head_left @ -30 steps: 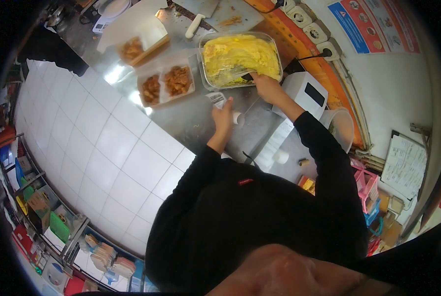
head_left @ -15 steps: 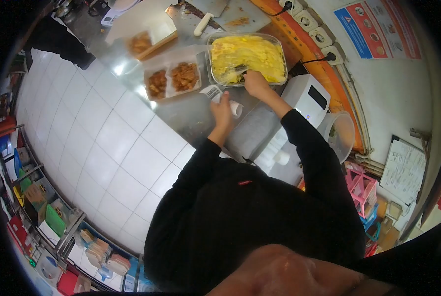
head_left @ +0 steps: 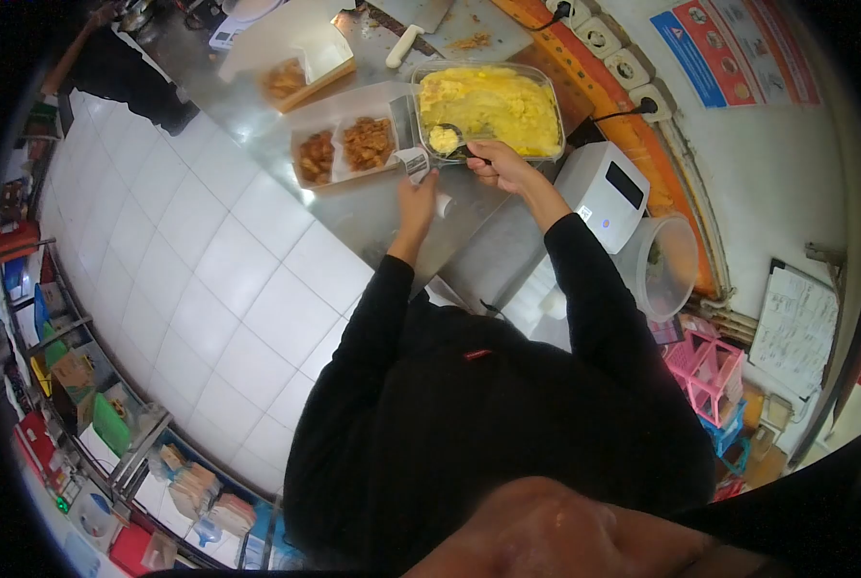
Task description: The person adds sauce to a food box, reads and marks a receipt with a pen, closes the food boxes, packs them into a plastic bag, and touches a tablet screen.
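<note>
My right hand (head_left: pixel 500 166) is closed on the dark handle of a spoon (head_left: pixel 460 146), whose bowl carries a lump of yellow food over the near left corner of a clear tub (head_left: pixel 560 120). Yellow, mash-like food (head_left: pixel 498 96) fills much of the tub. My left hand (head_left: pixel 418 193) pinches a small white printed label (head_left: pixel 413 162) just below the tub's left corner. Left of it, an open paper box (head_left: pixel 344 182) holds brown fried pieces (head_left: pixel 368 144) in two compartments.
Behind lies another open box (head_left: pixel 319 91) with brown pieces. A white-handled knife (head_left: pixel 404 46) rests near the tub. To the right are a white device (head_left: pixel 604 197) and a clear bucket (head_left: pixel 663 265). Another person in dark clothes (head_left: pixel 127 77) stands at the upper left.
My right hand has drawn the spoon left and up out of the yellow food, now with a lump on it. My left hand with the label has shifted slightly left and up.
</note>
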Action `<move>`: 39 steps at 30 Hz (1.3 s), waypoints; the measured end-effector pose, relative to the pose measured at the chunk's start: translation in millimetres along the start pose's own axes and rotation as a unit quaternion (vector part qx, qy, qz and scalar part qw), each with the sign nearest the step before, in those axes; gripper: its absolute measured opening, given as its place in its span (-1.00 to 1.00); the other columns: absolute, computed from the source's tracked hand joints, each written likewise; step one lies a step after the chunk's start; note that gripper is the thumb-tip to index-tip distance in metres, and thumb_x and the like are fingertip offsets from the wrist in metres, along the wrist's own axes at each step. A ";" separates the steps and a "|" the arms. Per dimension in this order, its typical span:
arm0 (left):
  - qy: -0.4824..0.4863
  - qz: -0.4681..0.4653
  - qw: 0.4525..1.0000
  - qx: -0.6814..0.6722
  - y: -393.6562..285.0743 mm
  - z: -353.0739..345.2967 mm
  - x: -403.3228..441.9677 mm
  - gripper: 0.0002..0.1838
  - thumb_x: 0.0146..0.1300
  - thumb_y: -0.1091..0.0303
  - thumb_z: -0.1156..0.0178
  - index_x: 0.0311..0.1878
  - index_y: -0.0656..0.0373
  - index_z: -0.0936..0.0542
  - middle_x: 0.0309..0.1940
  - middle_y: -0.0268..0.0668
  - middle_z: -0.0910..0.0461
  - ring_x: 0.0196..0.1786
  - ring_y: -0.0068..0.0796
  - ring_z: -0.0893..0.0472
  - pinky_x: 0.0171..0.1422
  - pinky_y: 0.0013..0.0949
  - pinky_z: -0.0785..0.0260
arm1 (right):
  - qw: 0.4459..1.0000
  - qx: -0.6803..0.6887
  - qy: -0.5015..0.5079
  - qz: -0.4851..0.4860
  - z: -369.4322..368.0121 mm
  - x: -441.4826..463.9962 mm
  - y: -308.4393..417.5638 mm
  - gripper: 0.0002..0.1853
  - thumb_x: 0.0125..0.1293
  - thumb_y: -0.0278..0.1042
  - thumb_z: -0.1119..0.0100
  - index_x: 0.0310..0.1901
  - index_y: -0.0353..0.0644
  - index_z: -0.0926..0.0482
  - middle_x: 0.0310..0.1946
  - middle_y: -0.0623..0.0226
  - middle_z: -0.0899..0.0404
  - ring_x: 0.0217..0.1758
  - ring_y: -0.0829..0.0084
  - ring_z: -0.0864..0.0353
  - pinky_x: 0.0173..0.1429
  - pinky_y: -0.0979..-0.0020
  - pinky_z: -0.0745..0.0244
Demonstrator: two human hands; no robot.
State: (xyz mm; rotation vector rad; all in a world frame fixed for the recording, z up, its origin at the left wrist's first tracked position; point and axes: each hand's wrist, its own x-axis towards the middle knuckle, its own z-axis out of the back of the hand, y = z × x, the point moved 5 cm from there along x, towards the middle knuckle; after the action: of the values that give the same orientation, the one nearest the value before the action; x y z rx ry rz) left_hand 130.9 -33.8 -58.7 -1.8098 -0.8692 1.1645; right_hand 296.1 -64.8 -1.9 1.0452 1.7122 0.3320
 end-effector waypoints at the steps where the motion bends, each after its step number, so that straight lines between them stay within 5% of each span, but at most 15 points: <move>1: 0.008 -0.003 1.000 0.008 -0.6 0.7 0.1 -0.62 0.28 0.38 -0.18 0.16 0.20 -0.51 -0.35 -0.39 -0.55 -0.49 -0.63 -0.47 -0.43 -0.46 -0.35 | 0.999 0.034 0.022 0.003 5.7 -1.2 -5.5 -0.82 0.49 -0.15 0.04 -0.26 -0.02 -0.37 -0.58 0.60 -0.26 -0.72 0.77 0.06 -0.65 0.61 0.16; 8: 0.060 -0.002 0.997 -0.046 -17.6 5.2 -18.0 -0.46 0.28 0.34 -0.20 0.34 0.09 -0.40 -0.29 -0.42 -0.56 -0.46 -0.66 -0.46 -0.43 -0.47 -0.33 | 0.997 0.071 -0.007 0.042 30.2 -49.0 -20.3 -0.79 0.47 -0.14 0.00 -0.29 0.01 -0.28 -0.58 0.59 -0.26 -0.71 0.77 0.04 -0.65 0.61 0.16; 14: 0.102 -0.025 0.982 0.159 -11.0 -22.9 -3.2 -0.66 0.26 0.30 -0.22 0.06 0.22 -0.54 -0.38 -0.43 -0.53 -0.40 -0.63 -0.48 -0.37 -0.47 -0.32 | 0.989 0.127 -0.027 0.067 40.8 -76.4 -32.3 -0.83 0.49 -0.18 0.04 -0.24 -0.04 -0.33 -0.57 0.54 -0.31 -0.72 0.75 0.05 -0.64 0.58 0.16; 17: -0.017 -0.141 0.977 0.157 -6.9 -20.2 3.6 -0.76 0.24 0.33 -0.22 -0.09 0.25 -0.55 -0.37 -0.39 -0.54 -0.38 -0.59 -0.50 -0.35 -0.44 -0.34 | 0.992 0.088 -0.046 0.080 50.6 -108.2 -40.9 -0.83 0.49 -0.19 0.05 -0.24 -0.05 -0.37 -0.57 0.55 -0.32 -0.71 0.75 0.04 -0.63 0.58 0.15; 20: 0.049 -0.055 0.997 0.020 -11.4 -27.0 -34.4 -0.79 0.22 0.36 -0.21 -0.12 0.26 -0.57 -0.41 -0.39 -0.53 -0.38 -0.56 -0.52 -0.33 -0.41 -0.37 | 0.989 0.066 -0.074 0.110 68.8 -164.4 -55.4 -0.82 0.47 -0.17 0.00 -0.11 -0.08 -0.43 -0.56 0.57 -0.30 -0.70 0.77 0.03 -0.63 0.61 0.14; 21: 0.096 -0.108 0.989 0.013 -3.6 -28.1 -42.0 -0.70 0.21 0.38 -0.16 0.01 0.21 -0.55 -0.42 -0.39 -0.50 -0.41 -0.55 -0.51 -0.32 -0.40 -0.41 | 0.988 0.068 -0.072 0.119 74.8 -190.4 -61.5 -0.81 0.47 -0.17 -0.01 -0.10 -0.09 -0.44 -0.56 0.57 -0.30 -0.70 0.78 0.02 -0.63 0.61 0.14; 22: 0.168 -0.029 0.985 0.032 32.6 -18.0 -32.3 -0.44 0.21 0.37 -0.12 0.33 0.09 -0.35 -0.37 -0.40 -0.48 -0.43 -0.58 -0.48 -0.32 -0.41 -0.45 | 0.986 0.074 -0.076 0.127 82.6 -222.8 -70.7 -0.81 0.46 -0.18 -0.01 -0.09 -0.10 -0.44 -0.57 0.56 -0.30 -0.70 0.78 0.02 -0.63 0.61 0.14; 23: 0.235 0.023 0.964 -0.127 -16.1 -51.3 -104.8 -0.21 0.17 0.44 -0.06 0.49 -0.03 -0.06 -0.31 -0.39 -0.43 -0.47 -0.60 -0.45 -0.32 -0.39 -0.48 | 0.984 0.081 -0.084 0.133 92.1 -259.3 -83.9 -0.80 0.46 -0.18 -0.01 -0.08 -0.11 -0.45 -0.57 0.56 -0.29 -0.70 0.78 0.02 -0.63 0.61 0.14; 25: 0.356 0.093 0.896 -0.248 -30.4 -87.9 -174.7 -0.07 -0.04 0.56 -0.02 0.51 -0.02 -0.02 -0.29 -0.31 -0.30 -0.51 -0.52 -0.41 -0.32 -0.38 -0.49 | 0.976 0.101 -0.131 0.142 112.2 -348.2 -114.6 -0.80 0.44 -0.18 -0.04 -0.12 -0.13 -0.47 -0.53 0.52 -0.37 -0.69 0.74 -0.04 -0.63 0.62 0.08; 26: 0.400 0.106 0.875 -0.251 -12.9 -95.2 -187.5 -0.03 -0.07 0.52 0.00 0.53 -0.09 0.01 -0.27 -0.25 -0.36 -0.29 -0.32 -0.48 -0.11 -0.20 -0.47 | 0.970 0.113 -0.169 0.133 123.4 -395.7 -132.6 -0.80 0.43 -0.19 -0.06 -0.12 -0.13 -0.49 -0.53 0.52 -0.37 -0.69 0.74 -0.06 -0.63 0.63 0.06; 29: 0.501 0.137 0.806 -0.285 -7.6 -147.1 -268.8 -0.10 0.07 0.46 -0.08 0.52 0.17 0.05 -0.27 -0.23 -0.30 -0.42 -0.42 -0.45 -0.32 -0.44 -0.45 | 0.908 0.114 -0.383 0.128 154.7 -525.2 -194.9 -0.83 0.40 -0.22 -0.11 -0.19 -0.14 -0.51 -0.50 0.48 -0.40 -0.70 0.72 -0.15 -0.63 0.65 -0.02; 31: 0.502 0.172 0.798 -0.286 11.2 -175.1 -309.0 -0.15 0.23 0.21 -0.11 0.51 0.18 0.04 -0.30 -0.26 -0.31 -0.42 -0.47 -0.42 -0.33 -0.48 -0.41 | 0.887 0.087 -0.447 0.080 161.5 -599.7 -230.6 -0.81 0.42 -0.20 -0.07 -0.20 -0.14 -0.56 -0.50 0.49 -0.40 -0.66 0.72 -0.22 -0.62 0.67 -0.05; 33: 0.499 0.197 0.798 -0.276 28.7 -203.7 -345.4 -0.12 0.29 -0.05 -0.09 0.51 0.19 0.04 -0.32 -0.29 -0.31 -0.43 -0.53 -0.38 -0.35 -0.52 -0.36 | 0.906 0.080 -0.408 0.071 196.9 -648.5 -288.1 -0.77 0.43 -0.18 -0.04 -0.14 -0.15 -0.57 -0.50 0.51 -0.40 -0.63 0.71 -0.24 -0.61 0.68 -0.06; 37: 0.511 0.212 0.803 -0.219 54.7 -246.2 -401.0 0.07 0.18 -0.42 -0.02 0.51 0.19 0.04 -0.39 -0.32 -0.30 -0.47 -0.63 -0.27 -0.41 -0.60 -0.22 | 0.920 0.095 -0.369 0.086 263.4 -651.5 -402.7 -0.69 0.44 -0.15 0.02 -0.01 -0.20 -0.55 -0.47 0.53 -0.43 -0.54 0.67 -0.34 -0.54 0.63 -0.18; 39: 0.545 0.209 0.785 -0.205 55.6 -264.6 -422.7 0.09 0.16 -0.45 0.00 0.51 0.18 0.04 -0.39 -0.32 -0.30 -0.47 -0.64 -0.25 -0.41 -0.62 -0.22 | 0.813 -0.040 -0.564 0.140 284.5 -613.8 -435.8 -0.70 0.44 -0.20 0.02 0.05 -0.19 -0.50 -0.44 0.41 -0.53 -0.47 0.53 -0.45 -0.39 0.47 -0.35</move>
State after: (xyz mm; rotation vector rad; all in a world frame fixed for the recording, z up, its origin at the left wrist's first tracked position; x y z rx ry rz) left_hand 240.3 -488.6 122.7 -2.6209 0.0084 -0.0421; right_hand 375.2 -865.5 -16.9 1.0879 0.4641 -0.0674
